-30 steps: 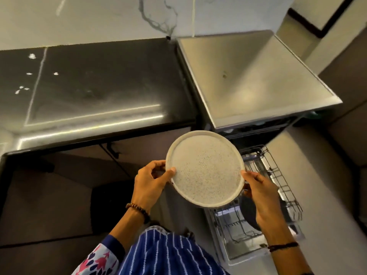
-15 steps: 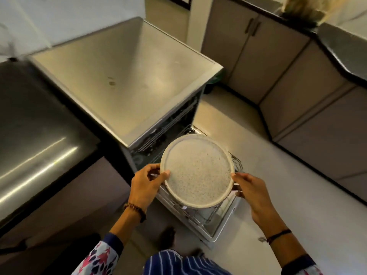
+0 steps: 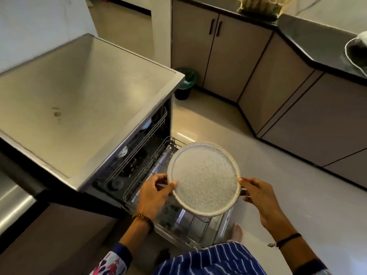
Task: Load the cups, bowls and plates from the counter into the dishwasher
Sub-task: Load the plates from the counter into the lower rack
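Head view, turn complete. A second ago you faced the dark counter with the plate (image 3: 204, 178) held beside the machine. Now you have swung right, and the plate hangs face-up and slightly tilted, directly above the pulled-out lower rack (image 3: 139, 182) of the open dishwasher (image 3: 89, 92).

Grip unchanged through the turn:
- left hand (image 3: 154, 192) pinches the near-left rim, thumb on top, fingers curled behind
- right hand (image 3: 258, 199) pinches the opposite rim in the same way

Meaning for the task: the carry looks finished and the placing step is next. The plate is not yet in the rack. You will likely need to tip it on edge to slot it between the tines. The rack below the plate is mostly hidden, so free slots cannot be judged.

Count:
- plates in hand: one
- hands on it: two
- racks visible: two, the lower rack and the upper rack (image 3: 156, 124), which sits inside the machine
- pale pieces in the upper rack: two, kind unclear
- bin (image 3: 185, 84) on the floor by the cupboards: one
- dish (image 3: 357, 54) on the far counter (image 3: 309, 42), cut off by the frame edge: one
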A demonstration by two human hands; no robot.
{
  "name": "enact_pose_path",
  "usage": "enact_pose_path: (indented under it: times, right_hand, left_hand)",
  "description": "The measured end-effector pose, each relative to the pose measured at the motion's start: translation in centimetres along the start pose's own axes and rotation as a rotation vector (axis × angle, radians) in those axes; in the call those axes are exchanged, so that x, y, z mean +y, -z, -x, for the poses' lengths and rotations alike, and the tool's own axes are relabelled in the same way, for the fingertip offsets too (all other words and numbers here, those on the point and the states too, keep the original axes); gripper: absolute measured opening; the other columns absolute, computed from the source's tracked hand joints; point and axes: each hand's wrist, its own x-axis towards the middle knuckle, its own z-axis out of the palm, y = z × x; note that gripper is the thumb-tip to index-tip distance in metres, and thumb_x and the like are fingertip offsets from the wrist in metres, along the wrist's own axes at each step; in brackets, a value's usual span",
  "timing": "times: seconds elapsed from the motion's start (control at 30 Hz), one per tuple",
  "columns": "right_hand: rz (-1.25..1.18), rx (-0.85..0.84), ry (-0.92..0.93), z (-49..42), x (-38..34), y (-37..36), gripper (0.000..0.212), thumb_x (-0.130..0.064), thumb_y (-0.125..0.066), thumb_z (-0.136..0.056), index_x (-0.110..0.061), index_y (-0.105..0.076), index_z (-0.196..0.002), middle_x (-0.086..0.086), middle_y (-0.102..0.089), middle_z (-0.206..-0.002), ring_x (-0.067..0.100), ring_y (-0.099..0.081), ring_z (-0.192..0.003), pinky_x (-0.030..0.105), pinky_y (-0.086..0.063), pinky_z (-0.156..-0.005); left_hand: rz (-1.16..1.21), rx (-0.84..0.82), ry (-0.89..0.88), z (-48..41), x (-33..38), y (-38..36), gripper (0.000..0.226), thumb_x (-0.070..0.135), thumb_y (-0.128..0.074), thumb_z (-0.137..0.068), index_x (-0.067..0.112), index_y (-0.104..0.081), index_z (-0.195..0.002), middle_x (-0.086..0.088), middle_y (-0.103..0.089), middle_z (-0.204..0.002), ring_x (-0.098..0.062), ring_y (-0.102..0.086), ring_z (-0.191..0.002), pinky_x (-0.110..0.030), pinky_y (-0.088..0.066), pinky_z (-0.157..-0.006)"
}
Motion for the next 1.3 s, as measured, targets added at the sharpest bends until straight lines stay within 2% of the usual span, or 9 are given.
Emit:
enact_pose_path:
  times: [0.2, 0.33, 0.53, 0.67, 0.8, 0.93, 1.07, 1.2, 1.3]
  right_hand:
    - [0.051, -0.115, -0.03, -8.4, 0.3, 3.4, 0.014, -0.022, -0.066, -0.095, -0.015, -0.075, -0.102, 0.007, -0.075, -0.089, 0.026, -0.07, -0.081, 0.029, -0.055, -0.066]
    - [0.126, -0.237, -0.038, -15.0, 0.6, 5.9, 0.012, -0.021, -0.066, -0.095, -0.012, -0.074, -0.099, 0.009, -0.073, -0.088, 0.019, -0.069, -0.074, 0.028, -0.053, -0.064]
    - [0.241, -0.408, -0.053, -25.1, 2.8, 7.4, 0.011, -0.021, -0.072, -0.091, -0.016, -0.073, -0.101, 0.001, -0.077, -0.092, 0.021, -0.073, -0.088, 0.027, -0.058, -0.073]
    - [0.267, -0.467, -0.062, -31.0, 4.4, 6.5, 0.018, -0.021, -0.071, -0.092, -0.011, -0.065, -0.105, 0.005, -0.075, -0.099, 0.026, -0.072, -0.094, 0.037, -0.062, -0.077]
    - [0.271, -0.467, -0.02, -35.7, 6.1, 4.7, 0.022, -0.022, -0.068, -0.094, -0.011, -0.065, -0.112, 0.005, -0.073, -0.11, 0.028, -0.069, -0.104, 0.04, -0.06, -0.081]
    - [0.235, -0.449, 0.028, -38.6, 7.4, 2.4, 0.022, -0.025, -0.068, -0.093, -0.017, -0.069, -0.115, -0.004, -0.075, -0.106, 0.022, -0.069, -0.106, 0.039, -0.06, -0.087]
    - [0.233, -0.465, 0.012, -40.4, 8.7, 0.3, 0.027, -0.033, -0.068, -0.093, -0.025, -0.071, -0.118, -0.008, -0.074, -0.111, 0.021, -0.066, -0.112, 0.041, -0.057, -0.089]
    - [0.277, -0.487, -0.001, -41.6, 10.0, -2.0, 0.031, -0.036, -0.066, -0.093, -0.025, -0.07, -0.123, -0.012, -0.071, -0.107, 0.018, -0.063, -0.11, 0.034, -0.054, -0.078]
    - [0.307, -0.529, -0.016, -42.4, 11.3, -4.2, 0.029, -0.034, -0.068, -0.092, -0.026, -0.072, -0.12, -0.015, -0.07, -0.105, 0.017, -0.061, -0.112, 0.036, -0.052, -0.088]
  left_hand:
    - [-0.02, 0.108, 0.08, -2.5, 0.1, -6.9, 0.02, 0.026, -0.077, -0.08, 0.026, -0.063, -0.095, 0.004, -0.07, -0.085, -0.008, -0.069, -0.064, -0.02, -0.055, -0.055]
    - [-0.04, 0.24, 0.179, -4.0, -1.2, -12.8, 0.022, 0.029, -0.077, -0.08, 0.023, -0.067, -0.099, 0.003, -0.072, -0.086, -0.014, -0.07, -0.071, -0.033, -0.059, -0.065]
    - [0.054, 0.446, 0.363, -6.7, -5.3, -21.8, 0.03, 0.029, -0.074, -0.083, 0.019, -0.069, -0.11, 0.002, -0.07, -0.091, -0.02, -0.069, -0.083, -0.043, -0.059, -0.074]
    - [0.198, 0.495, 0.499, -8.7, -8.6, -27.4, 0.042, 0.02, -0.07, -0.087, 0.016, -0.06, -0.127, -0.001, -0.068, -0.097, -0.021, -0.068, -0.085, -0.043, -0.06, -0.072]
    - [0.448, 0.471, 0.625, -10.7, -11.0, -31.9, 0.049, 0.009, -0.067, -0.088, 0.015, -0.052, -0.134, -0.006, -0.068, -0.1, -0.015, -0.067, -0.075, -0.022, -0.058, -0.056]
    - [0.735, 0.499, 0.747, -12.0, -12.8, -36.3, 0.056, 0.005, -0.067, -0.087, 0.014, -0.047, -0.139, -0.012, -0.068, -0.107, -0.03, -0.068, -0.093, -0.031, -0.06, -0.067]
    - [1.019, 0.496, 0.864, -13.2, -13.7, -40.3, 0.061, -0.001, -0.066, -0.086, 0.02, -0.044, -0.138, -0.013, -0.07, -0.102, -0.027, -0.07, -0.085, -0.048, -0.056, -0.082]
    - [1.18, 0.516, 0.95, -14.7, -15.2, -42.9, 0.051, -0.009, -0.059, -0.089, 0.02, -0.048, -0.129, -0.016, -0.067, -0.097, -0.024, -0.066, -0.079, -0.043, -0.056, -0.082]
    - [1.24, 0.535, 0.962, -15.9, -17.2, -43.7, 0.048, -0.011, -0.055, -0.09, 0.013, -0.052, -0.131, -0.015, -0.067, -0.088, -0.022, -0.064, -0.074, -0.032, -0.058, -0.07]
